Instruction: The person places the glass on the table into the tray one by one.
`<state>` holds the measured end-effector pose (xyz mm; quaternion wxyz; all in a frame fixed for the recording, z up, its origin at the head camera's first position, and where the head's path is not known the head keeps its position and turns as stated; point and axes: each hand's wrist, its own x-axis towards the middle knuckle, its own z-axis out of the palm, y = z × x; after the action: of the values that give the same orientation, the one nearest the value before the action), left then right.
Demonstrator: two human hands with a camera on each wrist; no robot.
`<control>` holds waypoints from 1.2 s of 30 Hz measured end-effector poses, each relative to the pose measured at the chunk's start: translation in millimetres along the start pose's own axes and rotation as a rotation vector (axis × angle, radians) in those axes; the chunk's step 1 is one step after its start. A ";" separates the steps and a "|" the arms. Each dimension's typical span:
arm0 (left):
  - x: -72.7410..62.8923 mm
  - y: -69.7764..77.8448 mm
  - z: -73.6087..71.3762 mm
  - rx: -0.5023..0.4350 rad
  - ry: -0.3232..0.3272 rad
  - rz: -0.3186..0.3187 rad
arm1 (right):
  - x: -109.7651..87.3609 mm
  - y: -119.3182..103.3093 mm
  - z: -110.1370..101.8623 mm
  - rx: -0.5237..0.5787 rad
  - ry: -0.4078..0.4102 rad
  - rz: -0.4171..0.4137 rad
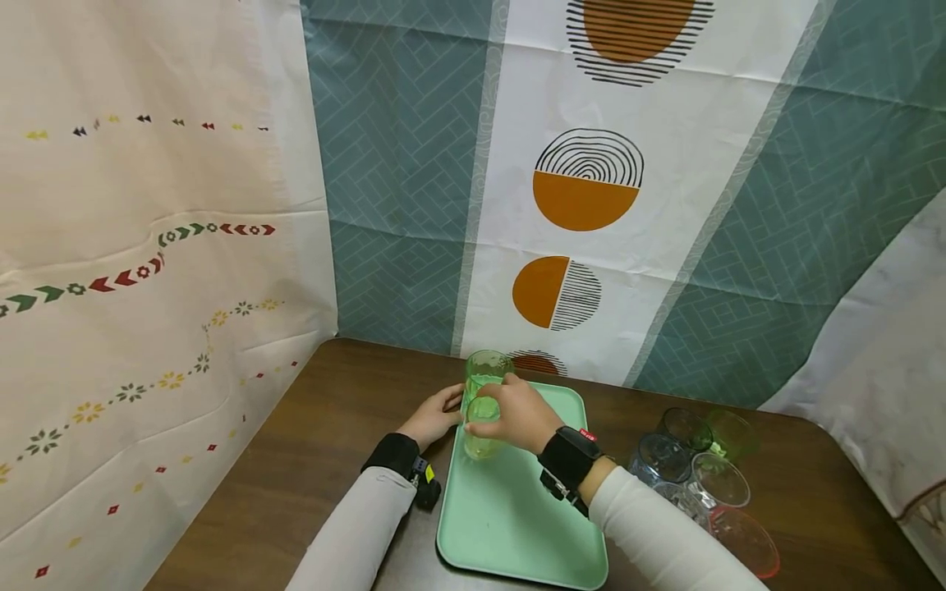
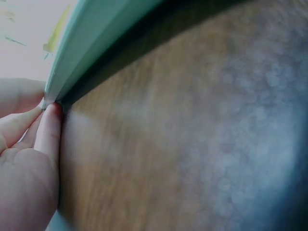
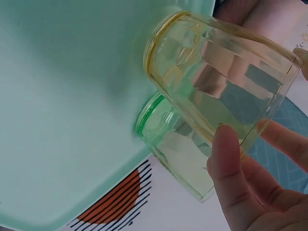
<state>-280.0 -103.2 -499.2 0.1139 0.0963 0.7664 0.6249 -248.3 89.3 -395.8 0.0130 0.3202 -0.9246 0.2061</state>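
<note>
Yellow glass [image 3: 226, 79] sits clamped in right fingers [image 3: 226, 154]; left fingers [image 2: 48, 132] pinch the tray [image 1: 510, 517]. Sideways drift could knock the green glass [image 3: 175, 144] just beyond.

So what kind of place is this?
Likely an indoor corner set up for a tabletop activity, though I can't tell which building. Patterned cloths hang like walls around a wooden table bearing a green tray and drinking glasses.

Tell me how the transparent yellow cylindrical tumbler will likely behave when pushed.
The transparent yellow cylindrical tumbler seems rigid: its walls look straight and undented. Its glossy sides might slip. Taller than wide, it could tip if pushed high.
</note>
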 end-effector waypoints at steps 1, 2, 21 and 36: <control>0.2 -0.8 0.3 0.001 0.002 -0.002 | -0.1 -0.6 0.6 0.000 -0.004 0.002; 0.4 -1.4 0.6 0.002 0.003 -0.004 | -0.2 -1.1 1.2 -0.003 -0.004 0.004; -1.3 2.7 5.2 -0.003 0.009 0.004 | -0.6 -4.4 8.6 -0.045 0.006 0.002; -2.2 3.0 0.5 -0.003 0.004 0.017 | 6.2 -15.0 11.8 -0.092 -0.002 0.068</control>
<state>-277.7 -102.7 -496.3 0.1070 0.1012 0.7648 0.6272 -243.0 70.4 -400.1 0.0196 0.2879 -0.9434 0.1632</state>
